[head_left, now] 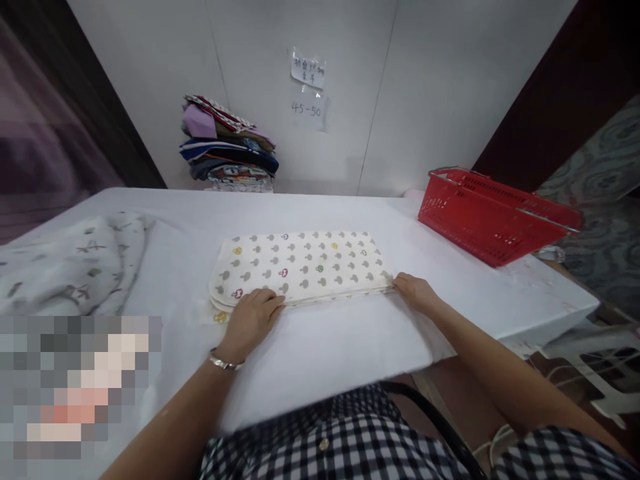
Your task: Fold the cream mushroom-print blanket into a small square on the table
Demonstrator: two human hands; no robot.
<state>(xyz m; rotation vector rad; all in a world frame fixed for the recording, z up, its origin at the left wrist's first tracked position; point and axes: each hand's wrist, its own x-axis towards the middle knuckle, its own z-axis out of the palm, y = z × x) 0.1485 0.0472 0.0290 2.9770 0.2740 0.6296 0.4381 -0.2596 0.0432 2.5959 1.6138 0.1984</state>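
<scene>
A cream cloth [303, 267] printed with small grey and coloured mushroom shapes lies folded in layers on the white table. At its near left edge is my left hand [254, 319], wearing a metal bracelet, its fingers bent over the cloth's border. The near right corner is pinched by my right hand [415, 292]. A bit of the lower layer sticks out past the fold at the near left.
A crumpled white patterned cloth [95, 260] lies at the left of the table [320, 363]. Folded fabrics [230, 150] are stacked by the back wall. A red basket [495, 217] stands at the back right. Pixelation covers the lower left.
</scene>
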